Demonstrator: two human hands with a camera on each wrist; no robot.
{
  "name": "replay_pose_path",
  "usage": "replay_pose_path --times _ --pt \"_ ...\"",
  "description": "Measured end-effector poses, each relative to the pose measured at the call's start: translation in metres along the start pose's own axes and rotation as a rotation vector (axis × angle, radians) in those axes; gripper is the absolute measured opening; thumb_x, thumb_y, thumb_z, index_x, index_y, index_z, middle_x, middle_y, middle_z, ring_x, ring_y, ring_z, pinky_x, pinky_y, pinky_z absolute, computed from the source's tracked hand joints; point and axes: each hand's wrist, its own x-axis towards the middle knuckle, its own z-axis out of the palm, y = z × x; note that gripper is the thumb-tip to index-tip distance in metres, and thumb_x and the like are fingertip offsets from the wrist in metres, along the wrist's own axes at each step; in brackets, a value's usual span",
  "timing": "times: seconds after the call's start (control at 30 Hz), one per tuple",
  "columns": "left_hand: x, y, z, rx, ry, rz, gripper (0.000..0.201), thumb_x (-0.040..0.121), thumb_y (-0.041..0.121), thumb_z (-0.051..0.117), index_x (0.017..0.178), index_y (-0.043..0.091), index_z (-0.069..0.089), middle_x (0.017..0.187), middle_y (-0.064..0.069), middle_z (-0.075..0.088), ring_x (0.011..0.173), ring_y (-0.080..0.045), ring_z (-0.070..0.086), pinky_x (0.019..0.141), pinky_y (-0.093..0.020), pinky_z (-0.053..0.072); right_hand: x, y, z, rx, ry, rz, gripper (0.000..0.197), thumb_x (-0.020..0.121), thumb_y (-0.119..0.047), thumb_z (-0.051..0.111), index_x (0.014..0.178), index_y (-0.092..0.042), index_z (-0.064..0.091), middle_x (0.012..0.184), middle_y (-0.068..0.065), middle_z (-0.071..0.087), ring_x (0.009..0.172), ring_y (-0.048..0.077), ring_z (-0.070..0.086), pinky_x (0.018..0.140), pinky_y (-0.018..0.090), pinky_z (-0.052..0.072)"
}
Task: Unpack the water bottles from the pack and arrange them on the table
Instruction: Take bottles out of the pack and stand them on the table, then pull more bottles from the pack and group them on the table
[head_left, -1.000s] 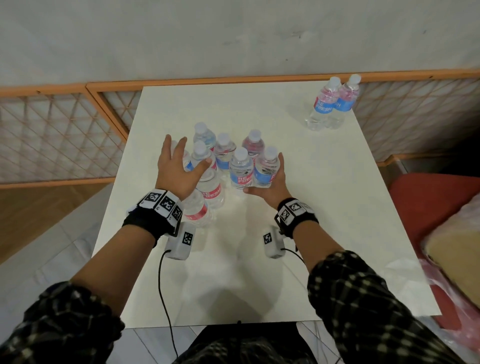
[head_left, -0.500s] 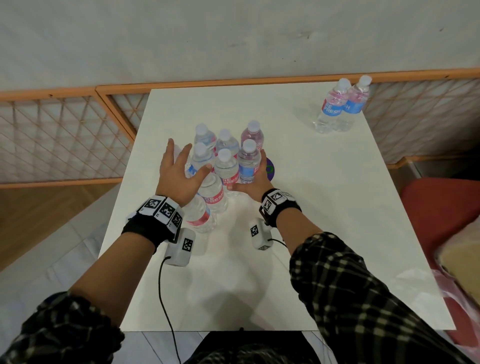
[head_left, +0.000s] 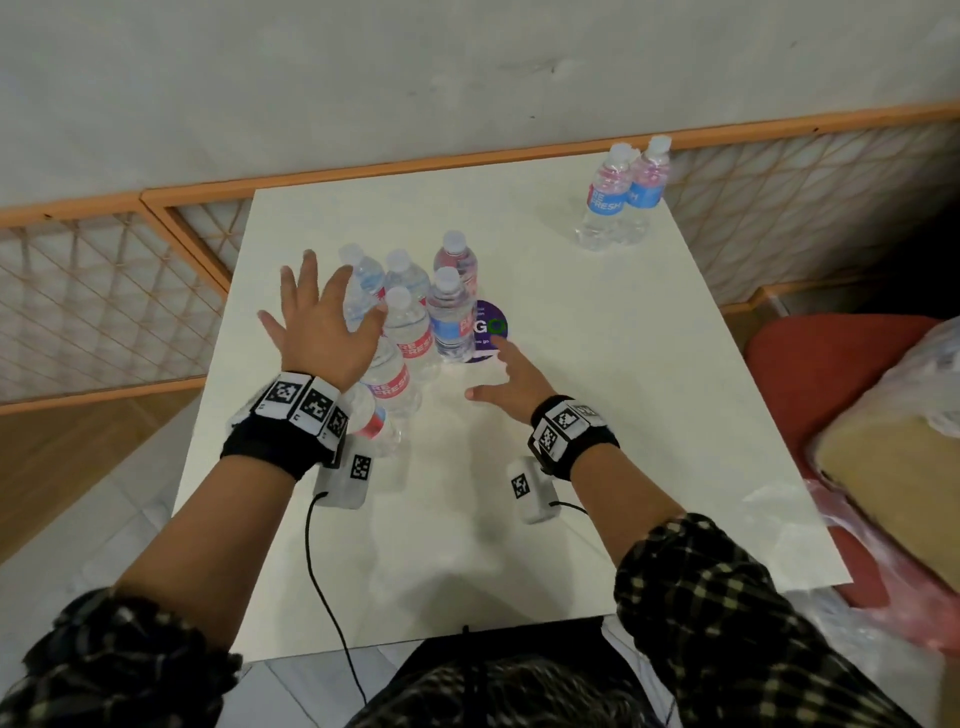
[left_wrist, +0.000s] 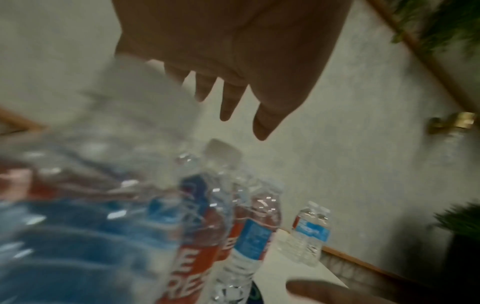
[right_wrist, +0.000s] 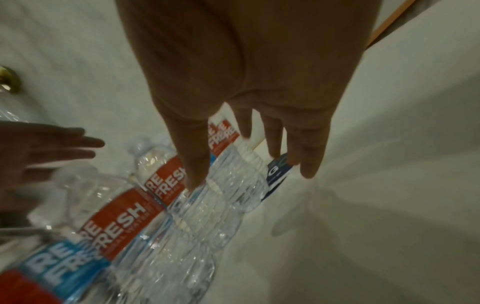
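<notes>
Several clear water bottles (head_left: 413, 338) with red and blue labels stand bunched together left of the table's middle, and they fill the lower left of the right wrist view (right_wrist: 124, 218). My left hand (head_left: 317, 332) hovers over the left side of the bunch, fingers spread and straight (left_wrist: 233, 72), holding nothing. My right hand (head_left: 511, 382) lies open just right of the bunch with straight fingers (right_wrist: 246, 102), clear of the nearest blue-labelled bottle (head_left: 451, 317). Two more bottles (head_left: 618, 197) stand side by side at the far right corner.
A round purple sticker (head_left: 488, 330) lies on the white table (head_left: 623, 415) beside the bunch. An orange-framed lattice rail (head_left: 104, 291) runs behind and to the left. At the right are a red seat (head_left: 831, 374) and a plastic-wrapped bundle (head_left: 898, 467).
The bunch of bottles slid left, uncovering the purple sticker. My right hand let go of the bottles and drew back. My left hand lifted off them and spread its fingers.
</notes>
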Motion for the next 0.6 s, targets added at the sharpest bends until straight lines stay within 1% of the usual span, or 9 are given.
replay_pose_path --times 0.07,0.13,0.17,0.23,0.33,0.4,0.47,0.53,0.6 --pt "-0.004 0.024 0.001 -0.059 0.052 0.184 0.049 0.090 0.039 0.055 0.134 0.019 0.049 0.154 -0.007 0.027 0.145 -0.030 0.015 0.112 -0.058 0.011 -0.030 0.011 -0.022 -0.017 -0.005 0.056 0.066 0.077 -0.023 0.077 0.135 -0.020 0.045 0.138 0.007 0.048 0.126 0.023 0.047 0.105 0.035 0.040" --pt "-0.011 0.056 0.011 -0.170 0.015 0.381 0.045 0.085 0.036 0.052 0.121 0.010 0.060 0.137 -0.013 0.050 0.131 -0.035 0.040 0.109 -0.047 0.029 -0.058 0.025 -0.046 -0.032 0.019 0.075 0.051 0.079 -0.022 0.075 0.125 -0.018 0.055 0.127 0.007 0.057 0.114 0.023 0.057 0.098 0.033 0.045" --pt "-0.017 0.075 0.020 -0.218 -0.056 0.445 0.044 0.084 0.036 0.050 0.115 0.008 0.062 0.126 -0.014 0.058 0.121 -0.034 0.050 0.103 -0.040 0.036 -0.071 0.033 -0.061 -0.048 0.034 0.089 0.047 0.080 -0.023 0.074 0.123 -0.018 0.056 0.123 0.006 0.060 0.111 0.022 0.059 0.096 0.033 0.047" --pt "-0.032 0.114 0.045 -0.248 -0.246 0.516 0.036 0.087 0.033 0.053 0.112 0.009 0.064 0.117 -0.012 0.062 0.109 -0.031 0.057 0.097 -0.036 0.043 -0.095 0.049 -0.095 -0.055 0.093 0.133 0.044 0.080 -0.025 0.074 0.120 -0.019 0.058 0.116 0.002 0.062 0.107 0.019 0.060 0.091 0.031 0.049" --pt "-0.062 0.176 0.096 -0.174 -0.464 0.664 0.028 0.092 0.031 0.055 0.113 0.014 0.064 0.121 -0.005 0.062 0.113 -0.025 0.056 0.099 -0.037 0.043 -0.135 0.072 -0.153 -0.060 0.245 0.180 0.040 0.081 -0.025 0.072 0.119 -0.018 0.060 0.109 -0.001 0.063 0.100 0.014 0.060 0.080 0.024 0.048" --pt "-0.083 0.219 0.127 -0.143 -0.573 0.757 0.029 0.093 0.033 0.054 0.114 0.016 0.064 0.123 -0.003 0.061 0.115 -0.024 0.055 0.100 -0.038 0.042 -0.160 0.091 -0.191 -0.077 0.328 0.226 0.039 0.083 -0.025 0.070 0.119 -0.016 0.060 0.110 0.000 0.064 0.101 0.016 0.060 0.082 0.025 0.047" --pt "-0.104 0.260 0.150 -0.118 -0.656 0.841 0.028 0.092 0.034 0.053 0.113 0.018 0.064 0.125 -0.001 0.058 0.118 -0.022 0.053 0.101 -0.040 0.041 -0.184 0.112 -0.223 -0.093 0.390 0.294 0.038 0.084 -0.027 0.069 0.119 -0.016 0.060 0.109 0.001 0.064 0.096 0.016 0.060 0.084 0.028 0.048" --pt "-0.125 0.303 0.168 -0.085 -0.709 0.926 0.028 0.091 0.033 0.055 0.113 0.020 0.065 0.134 -0.002 0.051 0.125 -0.022 0.047 0.104 -0.040 0.039 -0.208 0.129 -0.254 -0.043 0.441 0.358 0.035 0.084 -0.026 0.067 0.117 -0.017 0.060 0.115 0.004 0.065 0.092 0.017 0.060 0.084 0.030 0.049" --pt "-0.141 0.342 0.184 -0.062 -0.724 0.995 0.030 0.090 0.032 0.057 0.118 0.023 0.064 0.147 -0.005 0.037 0.135 -0.025 0.035 0.109 -0.041 0.034 -0.228 0.143 -0.284 -0.108 0.474 0.427 0.036 0.087 -0.024 0.063 0.122 -0.015 0.058 0.123 0.005 0.062 0.107 0.021 0.059 0.092 0.026 0.044"
